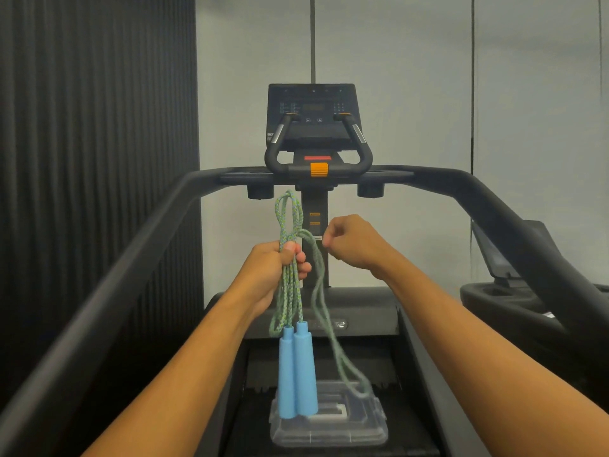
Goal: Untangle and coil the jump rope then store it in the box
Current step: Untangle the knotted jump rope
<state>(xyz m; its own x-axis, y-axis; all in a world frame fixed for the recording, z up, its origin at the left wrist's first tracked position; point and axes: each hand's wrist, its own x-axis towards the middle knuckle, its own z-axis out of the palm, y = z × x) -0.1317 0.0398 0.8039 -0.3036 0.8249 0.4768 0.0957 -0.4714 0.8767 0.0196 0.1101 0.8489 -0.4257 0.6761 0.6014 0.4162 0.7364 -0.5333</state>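
Note:
My left hand point(275, 272) grips a bundle of green braided jump rope point(289, 291) at its middle. A loop of rope sticks up above the fist. The two light blue handles point(296, 371) hang side by side below it. A longer strand sags from the fist down to the right, over the clear plastic box point(329, 433) on the treadmill belt. The box has its lid on. My right hand point(354, 240) is a closed fist just right of the rope; whether it pinches a strand cannot be told.
I stand on a treadmill with black side rails point(131, 268) on both sides and a console point(313, 120) ahead. A second machine point(514, 285) stands at the right. A dark ribbed wall is on the left.

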